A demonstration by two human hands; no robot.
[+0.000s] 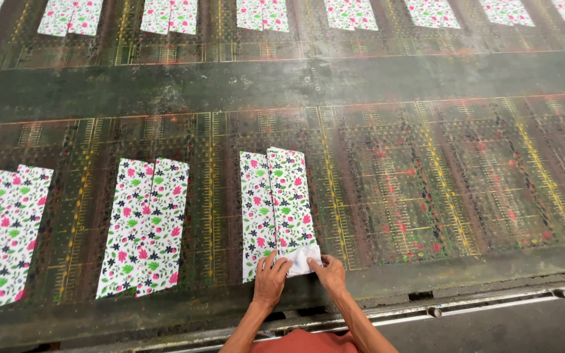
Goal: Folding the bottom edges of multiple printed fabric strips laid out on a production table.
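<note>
Nearest edge: metal rail (492,306) along table front, red garment (305,342) at bottom centre, two bare forearms reaching up from it.

Left hand (271,280) flat-ish, fingers curled down onto near end of floral fabric panel pair (276,206), thumb side touching folded-back white corner (302,259). Right hand (330,272) pinching same corner from other side, fingers bent, not fully closed. Corner turned over, showing plain white reverse, likely lifted for peeling or for laying flat; cannot tell which. Both hands on same end, so grip shared, cloth kept square to table lines.

Panel pair itself: two long narrow strips side by side, edges touching, lying lengthwise away from body on long printing table (426,189), near end just beside table front.

Left of it, apart by a gap: second floral panel pair (144,227), flat, untouched. Further left, third floral panel (4,235), partly cut by frame edge. Even spacing, matching yellow registration marks (212,189) on table surface, presumably placement guides.

Right of hands: bare table, stained with red and green ink residue (465,189), outlines of the same repeat visible.

Beyond: dark unprinted strip (295,82) running across.

Far: row of more floral panels (263,14) on next table, same spacing, tops cut off by frame.
</note>
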